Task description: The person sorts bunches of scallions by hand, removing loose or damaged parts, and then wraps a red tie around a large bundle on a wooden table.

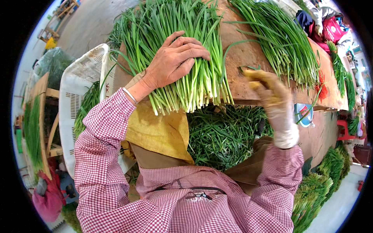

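Note:
A thick pile of garlic chives [190, 83] lies on the wooden table, its pale cut ends toward me along the front edge. My left hand [173, 62], bare with a bangle at the wrist, rests flat on top of the pile, fingers stretched across the stalks. To the right, my right hand [270, 91] is raised over the table edge in a stained, yellowed glove. Motion smears its fingers, and a bit of green leaf shows by the fingertips; whether they grip it I cannot make out. Beyond it lies a second pile of chives [285, 50].
Left of me stands a white plastic crate [77, 77] with chives inside. Loose green trimmings [225, 136] fill the space below the table [241, 58]. Red ties [321, 83] hang at the table's right edge. Bundled chives [312, 198] stand at lower right, near a red stool [344, 130].

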Tool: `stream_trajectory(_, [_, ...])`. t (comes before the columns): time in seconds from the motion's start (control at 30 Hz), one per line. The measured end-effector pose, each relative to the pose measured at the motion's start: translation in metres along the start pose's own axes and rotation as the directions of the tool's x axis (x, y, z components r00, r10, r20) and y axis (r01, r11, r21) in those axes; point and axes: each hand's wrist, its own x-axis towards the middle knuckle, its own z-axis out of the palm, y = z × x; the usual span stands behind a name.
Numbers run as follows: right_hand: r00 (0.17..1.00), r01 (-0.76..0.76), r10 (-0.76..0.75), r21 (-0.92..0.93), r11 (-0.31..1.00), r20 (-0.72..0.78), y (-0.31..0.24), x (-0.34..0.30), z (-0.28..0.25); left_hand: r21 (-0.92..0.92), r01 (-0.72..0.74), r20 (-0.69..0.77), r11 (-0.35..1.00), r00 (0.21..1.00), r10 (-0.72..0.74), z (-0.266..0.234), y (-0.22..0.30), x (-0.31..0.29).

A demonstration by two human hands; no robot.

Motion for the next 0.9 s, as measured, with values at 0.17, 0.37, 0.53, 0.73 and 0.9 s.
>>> stream_trajectory(0.17, [0.993, 0.110, -0.072, -0.527, 0.843, 0.091, -0.002, 0.010, 0.065, -0.011, 0.000, 0.008, 1.000, 1.000, 0.000, 0.002, -0.001, 0.000])
stream_trajectory(0.37, [1.000, -0.009, 0.006, -0.362, 0.932, -0.007, 0.009, 0.010, 0.074, -0.014, 0.020, -0.003, 1.000, 1.000, -0.020, 0.005, 0.001, -0.001])
stream_trajectory(0.53, [0.906, -0.326, 0.344, -0.110, 0.939, 0.246, -0.022, 0.001, 0.055, -0.016, 0.020, -0.012, 1.000, 1.000, -0.020, 0.005, 0.001, -0.002])
stream_trajectory(0.73, [0.320, -0.315, 0.171, -0.066, 0.947, 0.932, -0.001, -0.092, 0.059, -0.018, 0.003, -0.019, 1.000, 1.000, -0.003, 0.005, 0.000, -0.001])
stream_trajectory(0.9, [0.506, 0.400, 0.751, -0.887, 0.231, 0.424, 0.072, -0.123, 0.049, -0.006, 0.002, -0.028, 1.000, 1.000, -0.002, 0.001, 0.000, 0.003])
